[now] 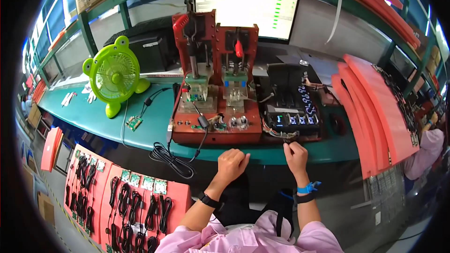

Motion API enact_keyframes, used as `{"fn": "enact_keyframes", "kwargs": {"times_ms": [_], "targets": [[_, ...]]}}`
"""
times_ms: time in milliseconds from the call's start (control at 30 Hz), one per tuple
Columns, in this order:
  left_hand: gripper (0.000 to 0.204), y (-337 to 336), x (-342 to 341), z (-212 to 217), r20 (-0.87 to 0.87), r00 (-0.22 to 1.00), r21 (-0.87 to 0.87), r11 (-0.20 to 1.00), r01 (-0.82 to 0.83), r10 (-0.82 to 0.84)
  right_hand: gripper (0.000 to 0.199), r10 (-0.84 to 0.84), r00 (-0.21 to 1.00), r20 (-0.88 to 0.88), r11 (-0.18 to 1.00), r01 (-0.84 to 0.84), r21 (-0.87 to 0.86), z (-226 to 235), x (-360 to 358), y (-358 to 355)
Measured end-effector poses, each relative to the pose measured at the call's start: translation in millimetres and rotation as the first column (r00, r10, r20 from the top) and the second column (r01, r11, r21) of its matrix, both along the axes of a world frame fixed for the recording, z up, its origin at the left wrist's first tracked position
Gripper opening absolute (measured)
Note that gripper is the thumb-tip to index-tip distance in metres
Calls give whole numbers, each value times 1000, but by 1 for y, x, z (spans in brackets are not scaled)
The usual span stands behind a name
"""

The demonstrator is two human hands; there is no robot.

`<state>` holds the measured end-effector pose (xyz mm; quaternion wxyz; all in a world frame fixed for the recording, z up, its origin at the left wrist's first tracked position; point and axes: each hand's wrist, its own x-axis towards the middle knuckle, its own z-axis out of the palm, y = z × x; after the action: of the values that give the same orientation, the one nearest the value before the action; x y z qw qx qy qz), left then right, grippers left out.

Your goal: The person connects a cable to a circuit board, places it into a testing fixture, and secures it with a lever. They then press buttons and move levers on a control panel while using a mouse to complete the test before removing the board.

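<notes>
My left hand (232, 165) rests at the front edge of the green-topped bench (276, 155), fingers curled in and nothing seen in them. Farther right, my right hand (296, 157) is closed in a loose fist at the same edge, also with nothing visible in it. Beyond them stands a red test fixture (218, 133) with two upright press clamps. A small circuit board (196, 97) sits in its left station. A coiled black cable (172, 161) hangs over the bench edge, left of my left hand. The black control box (291, 121) with small displays lies beyond my right hand.
At left stand a green frog-shaped fan (115, 72) and a loose circuit board (134, 122) on a cable. Pink foam sheets (101, 182) at lower left bear several boards with coiled cables. More foam sheets (370, 112) lean at right, near another person's sleeve (425, 152). A monitor (246, 11) is behind.
</notes>
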<state>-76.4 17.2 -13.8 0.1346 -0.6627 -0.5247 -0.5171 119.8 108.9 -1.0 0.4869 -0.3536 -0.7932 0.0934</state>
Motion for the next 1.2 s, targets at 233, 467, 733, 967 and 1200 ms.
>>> {"fn": "enact_keyframes", "kwargs": {"times_ms": [233,467,733,967,1200], "targets": [[30,-7,5,-3,-33,999,8,1000,-25,25,27,-52,997,-53,997,49,-52,-2,4,6],[30,-12,16,-1,-19,997,-33,996,-81,80,28,-54,996,-72,993,46,-105,1,9,7],[24,-91,-22,93,-3,977,-65,975,-211,211,31,-36,995,-95,994,26,-104,-6,6,7],[16,-94,-128,91,-403,756,-71,806,-587,516,33,-1,994,-106,990,-14,-141,-4,1,6],[18,-86,-129,78,-140,863,-446,747,-493,486,31,-31,998,-63,988,21,-154,4,5,6]]}}
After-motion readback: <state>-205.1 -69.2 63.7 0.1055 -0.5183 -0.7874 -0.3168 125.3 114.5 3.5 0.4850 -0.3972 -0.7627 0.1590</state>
